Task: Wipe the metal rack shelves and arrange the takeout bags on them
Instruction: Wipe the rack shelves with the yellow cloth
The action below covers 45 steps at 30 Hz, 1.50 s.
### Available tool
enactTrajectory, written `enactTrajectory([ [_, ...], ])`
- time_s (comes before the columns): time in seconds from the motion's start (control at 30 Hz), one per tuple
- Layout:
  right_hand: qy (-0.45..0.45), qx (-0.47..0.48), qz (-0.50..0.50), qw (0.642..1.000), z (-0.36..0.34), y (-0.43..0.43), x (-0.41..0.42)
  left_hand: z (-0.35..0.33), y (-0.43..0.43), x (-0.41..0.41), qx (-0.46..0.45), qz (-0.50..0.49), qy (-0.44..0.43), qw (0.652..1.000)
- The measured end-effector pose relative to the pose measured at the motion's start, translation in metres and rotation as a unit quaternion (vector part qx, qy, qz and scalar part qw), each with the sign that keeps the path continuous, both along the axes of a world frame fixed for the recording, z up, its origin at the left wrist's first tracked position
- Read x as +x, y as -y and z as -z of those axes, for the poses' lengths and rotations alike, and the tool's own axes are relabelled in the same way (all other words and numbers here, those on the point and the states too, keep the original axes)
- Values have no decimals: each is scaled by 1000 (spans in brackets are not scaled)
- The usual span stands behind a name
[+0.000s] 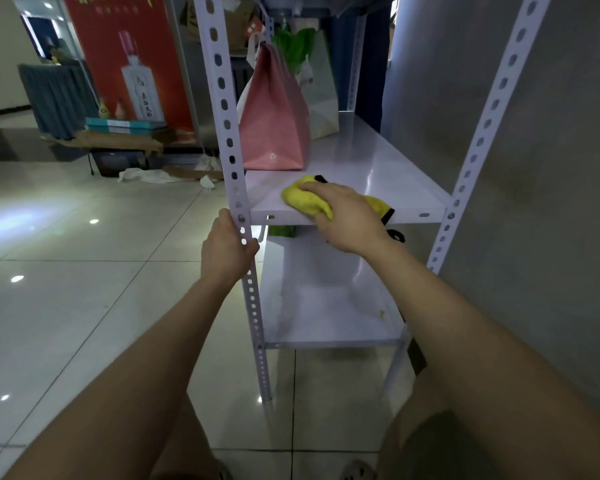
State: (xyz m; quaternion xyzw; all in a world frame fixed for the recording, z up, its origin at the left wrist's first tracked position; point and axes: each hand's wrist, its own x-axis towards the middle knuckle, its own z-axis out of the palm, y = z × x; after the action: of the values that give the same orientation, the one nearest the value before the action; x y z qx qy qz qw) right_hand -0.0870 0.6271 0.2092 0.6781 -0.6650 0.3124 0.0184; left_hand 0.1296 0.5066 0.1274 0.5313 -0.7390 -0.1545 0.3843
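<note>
Left hand (227, 242) is wrapped around the front-left perforated white metal upright (226, 133) of the pale grey metal rack, just below the middle shelf, fingers curled round the post's edge. Right hand (343, 220) lies palm-down on a crumpled yellow cloth with black trim (305, 199), fingers bent over it, pressing it against the front edge of the middle shelf (378, 168). Part of the cloth sticks out on the right from under the wrist, and its black edging hangs over the shelf lip.

A pink rectangular paper takeout bag (274, 126) stands upright on the same shelf, left side, just behind the cloth and close to the left upright. Behind it, further back, are a white plastic bag with green contents (300, 50) and a pale translucent bag (323, 98) leaning against it. More brown paper bags (238, 26) are on the shelf above, only partly visible.

The lower shelf (326, 292) is bare apart from a few small specks near its right edge; something green (281, 231) shows at its back, mostly hidden by the middle shelf.

The rack stands on glossy beige floor tiles (84, 271) beside a grey wall (551, 168). A red poster stand (129, 60) is in the left background.
</note>
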Motion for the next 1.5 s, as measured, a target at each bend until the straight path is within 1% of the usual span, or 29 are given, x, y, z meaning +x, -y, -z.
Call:
enactTrajectory([
  [0.07,6,-70,19,997,13,-24,-5,2,3,4,13,25,-32,999],
  [0.17,17,-167,60,984,52,-49,2,20,3,17,52,69,-72,994],
  [0.23,38,-202,86,975,84,-54,13,45,-1,22,84,68,-88,990],
  [0.3,44,-203,90,974,120,-46,20,72,-4,19,103,64,-107,987],
  [0.37,54,-172,88,980,161,-31,23,98,-5,11,96,67,-114,987],
  [0.43,62,-121,93,986,202,-13,25,122,-5,3,68,61,-105,990],
  [0.53,47,-34,82,995,255,20,23,147,-4,-5,31,30,-107,993],
  [0.63,22,103,-23,994,303,47,27,158,-1,-9,-28,-5,-88,996],
  [0.67,-7,147,-57,987,319,50,32,161,1,-11,-46,-16,-82,995],
  [0.7,-35,167,-74,982,332,51,36,163,3,-12,-62,-27,-78,995],
  [0.73,-47,163,-79,982,341,52,39,165,5,-13,-78,-35,-77,993],
  [0.8,-44,139,-89,985,347,60,36,168,10,-15,-117,-43,-80,989],
  [0.87,-52,126,-127,982,346,80,28,169,15,-16,-162,-47,-76,983],
  [0.93,-81,148,-159,973,345,110,24,173,21,-15,-194,-48,-73,977],
  [1.0,-93,159,-166,969,346,146,29,176,25,-14,-215,-42,-81,972],
  [1.13,-53,137,-105,983,344,199,34,182,30,-12,-228,-23,-90,969],
  [1.2,-33,144,-77,986,342,213,17,182,30,-11,-227,-23,-95,969],
  [1.27,3,159,-24,987,340,217,-18,181,29,-13,-223,-27,-97,970],
  [1.33,31,185,71,980,339,208,-70,178,26,-14,-224,-32,-96,969],
  [1.4,63,192,169,965,341,188,-119,176,23,-16,-228,-32,-102,968],
  [1.43,79,190,201,958,342,178,-134,174,22,-16,-228,-31,-104,968],
  [1.5,102,192,224,950,342,170,-144,173,20,-18,-226,-29,-108,968],
])
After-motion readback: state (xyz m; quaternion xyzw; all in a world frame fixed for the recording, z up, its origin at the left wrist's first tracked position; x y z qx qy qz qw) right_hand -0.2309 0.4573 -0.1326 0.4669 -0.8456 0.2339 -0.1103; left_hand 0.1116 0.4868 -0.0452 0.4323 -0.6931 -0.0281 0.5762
